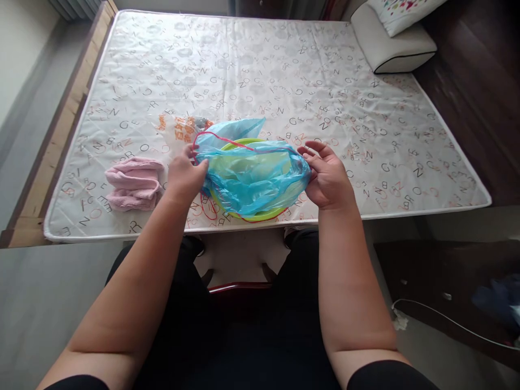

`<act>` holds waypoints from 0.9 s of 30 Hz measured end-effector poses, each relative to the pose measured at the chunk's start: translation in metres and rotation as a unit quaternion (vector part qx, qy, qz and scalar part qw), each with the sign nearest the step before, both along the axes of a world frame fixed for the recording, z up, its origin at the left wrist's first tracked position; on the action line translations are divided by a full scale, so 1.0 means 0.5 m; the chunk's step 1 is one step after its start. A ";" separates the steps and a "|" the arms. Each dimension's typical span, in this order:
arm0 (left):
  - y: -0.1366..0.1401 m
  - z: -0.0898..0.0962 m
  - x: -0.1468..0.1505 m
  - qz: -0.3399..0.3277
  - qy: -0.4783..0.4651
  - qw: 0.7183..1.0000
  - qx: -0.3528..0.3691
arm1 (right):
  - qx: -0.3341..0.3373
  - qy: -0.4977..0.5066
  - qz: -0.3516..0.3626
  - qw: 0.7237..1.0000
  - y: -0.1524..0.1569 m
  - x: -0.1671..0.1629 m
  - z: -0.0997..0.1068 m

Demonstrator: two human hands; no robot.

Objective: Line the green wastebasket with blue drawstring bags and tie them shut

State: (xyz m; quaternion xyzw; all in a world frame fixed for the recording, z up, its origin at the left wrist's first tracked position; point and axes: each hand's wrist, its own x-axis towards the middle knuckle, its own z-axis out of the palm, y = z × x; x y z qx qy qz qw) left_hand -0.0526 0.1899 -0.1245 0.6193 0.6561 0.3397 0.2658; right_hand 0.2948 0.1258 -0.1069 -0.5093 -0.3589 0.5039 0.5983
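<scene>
Head view: we hold the blue plastic bag [260, 173] over the green bowl [260, 218], by the near edge of the mattress [385, 119]. Our left hand [187, 172], partly curled, grips the bag's left side; our right hand [330, 177], fingers loosely bent, pinches its right side. These opposed holds presumably keep the film spread. The pink cloth [134, 184] lies left, probably to leave room.

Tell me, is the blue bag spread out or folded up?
Spread out: the blue bag lies across the green container, with the left hand and right hand at opposite sides.
</scene>
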 end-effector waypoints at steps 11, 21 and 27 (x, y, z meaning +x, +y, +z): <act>-0.049 0.060 0.073 -0.239 0.094 0.950 0.179 | 0.069 -0.059 0.213 0.973 -0.054 -0.073 0.086; -0.022 0.039 0.050 -0.056 0.041 0.991 0.113 | 0.049 -0.025 0.171 0.984 -0.064 -0.022 0.097; -0.023 0.071 0.013 0.017 -0.084 0.994 0.074 | -0.075 -0.164 0.109 0.977 -0.055 0.021 0.059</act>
